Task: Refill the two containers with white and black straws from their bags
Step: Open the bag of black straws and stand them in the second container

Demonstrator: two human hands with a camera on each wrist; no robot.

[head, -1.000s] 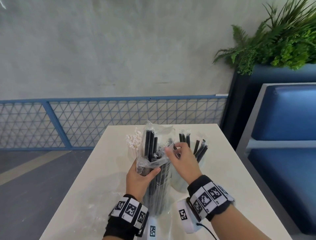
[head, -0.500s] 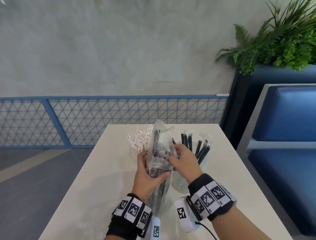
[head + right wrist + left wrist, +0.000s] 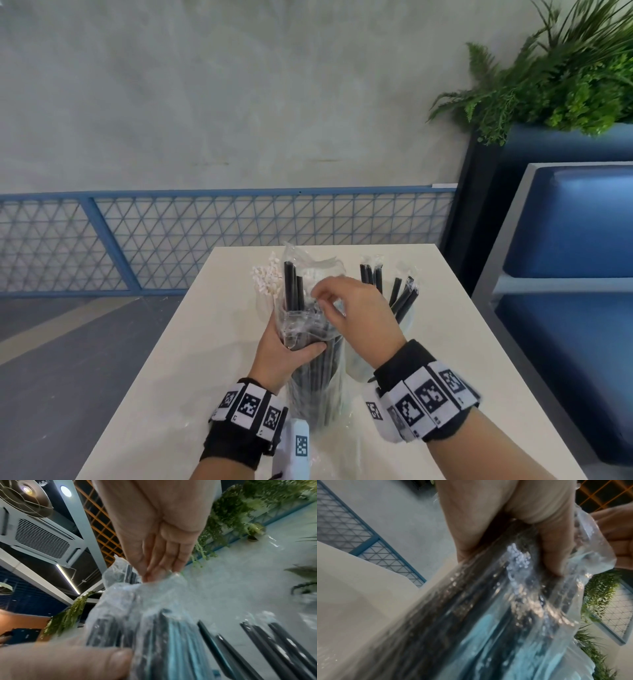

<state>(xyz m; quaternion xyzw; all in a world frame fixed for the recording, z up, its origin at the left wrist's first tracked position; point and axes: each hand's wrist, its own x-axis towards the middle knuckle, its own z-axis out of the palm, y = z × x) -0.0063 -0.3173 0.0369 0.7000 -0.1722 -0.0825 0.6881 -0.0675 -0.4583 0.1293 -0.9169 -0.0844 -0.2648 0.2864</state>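
Note:
A clear plastic bag of black straws (image 3: 315, 383) stands upright on the white table (image 3: 171, 377). My left hand (image 3: 291, 346) grips it round the middle, thumb across the front; the left wrist view shows this hand (image 3: 505, 507) wrapped round the bag (image 3: 471, 615). My right hand (image 3: 322, 298) pinches the plastic at the bag's mouth, and its fingertips (image 3: 154, 574) meet the bag (image 3: 154, 615). A few black straws stick up from the bag's open top. Behind the bag stands a bunch of white straws (image 3: 265, 281). To its right a pale container (image 3: 356, 363) holds wrapped black straws (image 3: 404, 296).
A blue padded bench (image 3: 565, 274) runs along the table's right side, with a dark planter of green ferns (image 3: 548, 68) behind it. A blue mesh railing (image 3: 205, 240) and a grey wall lie beyond the table's far edge.
My right hand has risen and shifted right at the bag's mouth, and black straw tips now show above the plastic. The left hand keeps its grip on the bag.

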